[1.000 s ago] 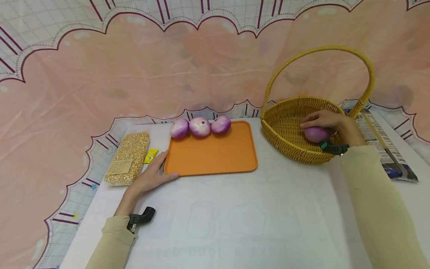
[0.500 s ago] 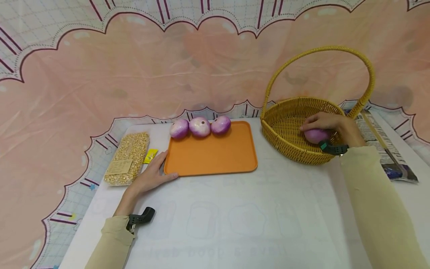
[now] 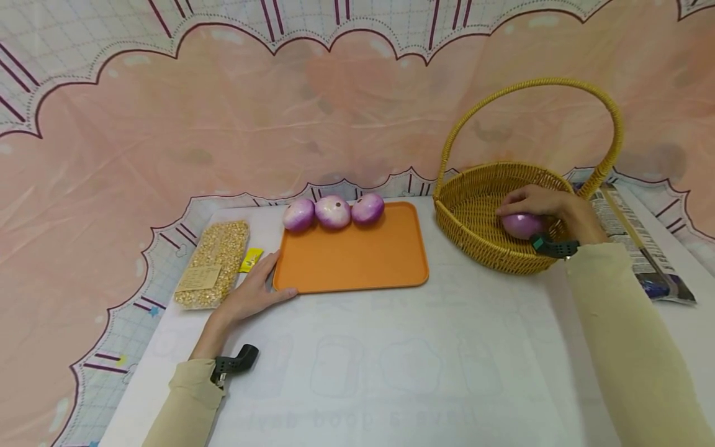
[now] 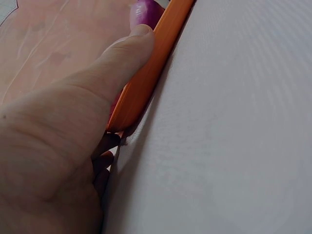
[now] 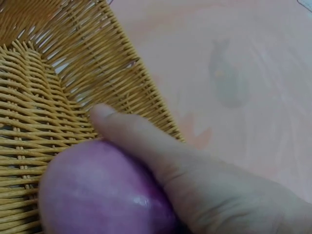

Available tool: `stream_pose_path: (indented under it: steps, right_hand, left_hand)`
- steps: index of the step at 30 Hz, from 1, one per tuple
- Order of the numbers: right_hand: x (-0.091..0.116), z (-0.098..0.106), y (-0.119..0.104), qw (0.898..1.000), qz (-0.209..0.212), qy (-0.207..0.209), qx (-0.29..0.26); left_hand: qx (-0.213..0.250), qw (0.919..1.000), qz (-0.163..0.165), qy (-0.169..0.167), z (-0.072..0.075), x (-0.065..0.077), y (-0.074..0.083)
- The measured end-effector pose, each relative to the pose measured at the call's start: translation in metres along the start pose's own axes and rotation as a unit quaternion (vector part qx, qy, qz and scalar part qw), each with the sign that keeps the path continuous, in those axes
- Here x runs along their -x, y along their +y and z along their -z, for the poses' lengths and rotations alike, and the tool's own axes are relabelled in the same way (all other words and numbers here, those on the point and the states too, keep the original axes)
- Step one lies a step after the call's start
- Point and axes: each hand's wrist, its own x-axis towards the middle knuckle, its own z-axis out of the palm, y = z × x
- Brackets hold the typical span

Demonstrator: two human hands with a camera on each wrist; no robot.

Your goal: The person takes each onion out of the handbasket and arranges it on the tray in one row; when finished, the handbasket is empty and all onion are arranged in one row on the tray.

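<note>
Inside the yellow wicker basket (image 3: 475, 239), my right hand (image 3: 539, 203) grips a purple onion (image 3: 522, 226). In the right wrist view the thumb lies along the upper side of the onion (image 5: 102, 190); the other fingers are hidden. My left hand (image 3: 258, 292) rests at the near left corner of the orange tray (image 3: 352, 261). Its thumb lies against the tray's front edge and its fingers run along the left side, as the left wrist view also shows. Three purple-white onions, a left one (image 3: 299, 215), a middle one (image 3: 332, 212) and a right one (image 3: 367, 208), sit along the tray's back edge.
A clear bag of corn kernels (image 3: 215, 261) and a small yellow packet (image 3: 251, 259) lie left of the tray. A printed, shiny package (image 3: 637, 242) lies right of the basket, partly behind the right arm. The basket's tall handle (image 3: 558, 82) arches above it.
The right hand and the onion it holds have shifted very slightly to the left inside the basket. The left hand, the tray and the three onions stay in place.
</note>
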Motion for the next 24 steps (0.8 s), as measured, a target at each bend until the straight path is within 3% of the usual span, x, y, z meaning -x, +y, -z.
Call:
stream_pose_path:
  steps: [5,7,21,24]
  right_hand:
    - [-0.0016,-0.0011,0.0001,0.997,0.016,0.070,-0.015]
    - [-0.0018,-0.0008,-0.0001,0.997,0.020,0.080,-0.014]
    - [0.0004,-0.0024,0.0028,1.000,0.025,0.011,-0.011]
    - [-0.0005,-0.0026,0.0014,1.000,0.026,0.008,0.009]
  left_hand:
    - [0.003,1.0000,-0.002,-0.001,0.0000,0.0001,0.0003]
    - [0.003,1.0000,-0.001,-0.001,0.0000,-0.0003,0.0002]
    - [0.007,1.0000,-0.004,-0.002,-0.0011,-0.0011,0.0002]
    - [0.005,1.0000,0.001,-0.002,-0.0003,-0.0001,-0.0009]
